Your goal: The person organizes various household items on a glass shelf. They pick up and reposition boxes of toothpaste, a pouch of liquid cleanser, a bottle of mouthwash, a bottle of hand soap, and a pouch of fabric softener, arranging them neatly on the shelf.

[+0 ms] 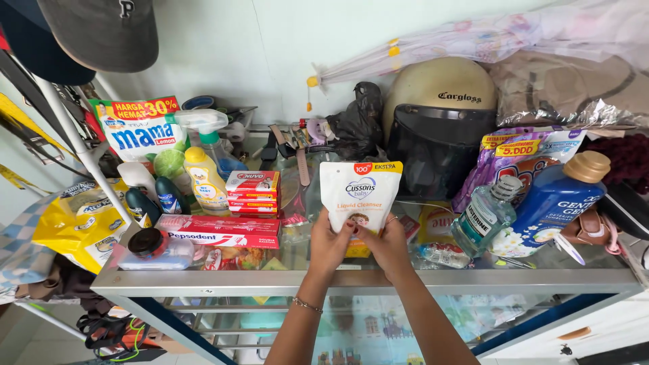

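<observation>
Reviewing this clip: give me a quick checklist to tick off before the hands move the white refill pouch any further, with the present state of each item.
1. Both hands on white refill pouch: ok; left hand and right hand grip its lower edge.
2. Pouch upright: ok.
3. Pouch sealed: cannot tell.
4. Mouthwash bottle clear of pouch: ok, standing apart to the right.
5. Red soap boxes clear: ok, apart to the left.
6. Glass countertop front edge free: ok.

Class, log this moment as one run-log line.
left hand: holds white pouch | right hand: holds pouch | on: glass counter | beside: toothpaste box
</observation>
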